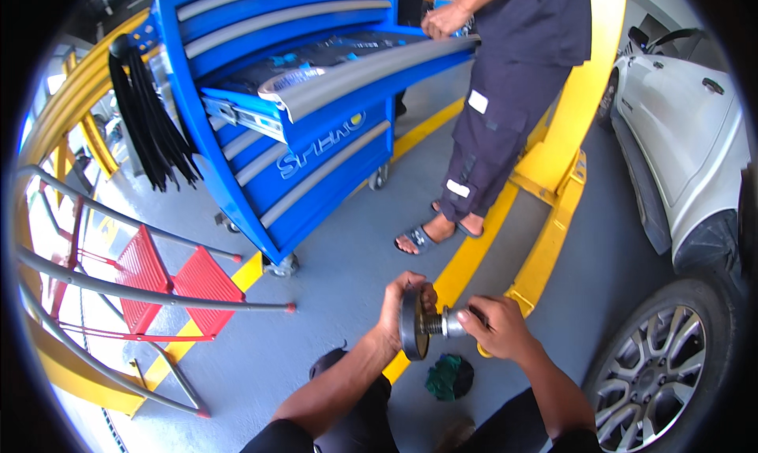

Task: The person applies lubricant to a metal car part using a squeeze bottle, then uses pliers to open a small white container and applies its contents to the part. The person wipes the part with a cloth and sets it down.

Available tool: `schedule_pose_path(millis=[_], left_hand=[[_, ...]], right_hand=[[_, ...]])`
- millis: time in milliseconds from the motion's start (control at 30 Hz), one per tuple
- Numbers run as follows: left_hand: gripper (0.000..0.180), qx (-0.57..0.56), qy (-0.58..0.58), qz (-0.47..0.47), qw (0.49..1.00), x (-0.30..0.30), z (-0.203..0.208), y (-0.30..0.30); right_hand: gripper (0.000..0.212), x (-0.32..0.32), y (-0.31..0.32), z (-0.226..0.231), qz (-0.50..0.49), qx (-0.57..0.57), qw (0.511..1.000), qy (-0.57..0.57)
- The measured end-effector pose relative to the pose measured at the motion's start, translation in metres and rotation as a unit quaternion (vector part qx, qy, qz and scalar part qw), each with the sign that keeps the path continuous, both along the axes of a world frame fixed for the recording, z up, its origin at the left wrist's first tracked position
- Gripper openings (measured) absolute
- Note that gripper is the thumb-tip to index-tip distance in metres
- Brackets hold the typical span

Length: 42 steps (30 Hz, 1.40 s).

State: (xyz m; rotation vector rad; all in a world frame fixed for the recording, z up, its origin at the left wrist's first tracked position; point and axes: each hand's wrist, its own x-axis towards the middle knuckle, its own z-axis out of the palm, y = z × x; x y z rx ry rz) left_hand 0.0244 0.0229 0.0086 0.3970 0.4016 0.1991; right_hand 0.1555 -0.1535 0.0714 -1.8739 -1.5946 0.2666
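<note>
One metal piece (433, 325): held in the air between the left hand (401, 304) and the right hand (497, 327), above the gray floor (347, 251).
Long axis: the threaded shaft runs nearly level across the view, from left to right.
Pointing: the dark disc (409, 330) stands on edge at the left, its flat faces turned sideways; the silver end (452, 324) points toward the right palm.
Left forearm: slants up and rightward from the lower edge, the wrist just beside the disc.
Left fingers: curled over the disc's upper rim, gripping it, some showing on the shaft side.
Right forearm: slants up and leftward, the hand turned inward.
Right fingers: bent around the silver end, thumb against its near side; some are hidden.
Below: a crumpled green cloth (447, 376) lies on the floor.
Beyond: a blue tool cabinet (272, 236) has one drawer pulled out; a co-worker's hand (446, 20) is at its far end.
Right side: a spoked wheel (655, 374) and a white vehicle (679, 105).
Left side: a red-stepped ladder (207, 291).
</note>
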Motion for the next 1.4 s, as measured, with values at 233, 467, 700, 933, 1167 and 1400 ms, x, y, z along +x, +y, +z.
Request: schedule_pose_path(millis=[233,467,700,933,1167,1400], left_hand=[[0.038,-0.056,0.001,0.032,0.998,-0.009,0.003,0.009],[0.039,-0.042,0.003,-0.01,0.999,-0.009,0.0,0.007],[0.038,-0.065,-0.011,0.019,0.998,-0.005,-0.007,0.008],[0.037,-0.065,-0.011,0.012,0.998,-0.008,-0.004,0.008],[0.038,-0.062,0.006,0.021,0.998,-0.002,-0.002,0.001],[0.038,-0.031,-0.004,0.002,1.0,-0.005,0.001,0.002]], right_hand=[[0.062,-0.002,0.002,0.018,0.097,0.012,0.994,-0.044],[0.055,0.001,0.001,0.011,0.05,-0.079,0.995,-0.033],[0.059,-0.008,0.004,0.024,0.087,0.089,0.992,-0.023],[0.057,0.001,0.001,0.003,0.059,0.012,0.998,-0.025],[0.057,-0.002,0.003,0.008,0.063,0.057,0.995,0.051],[0.038,-0.009,-0.004,0.015,0.045,0.04,0.998,0.014]])
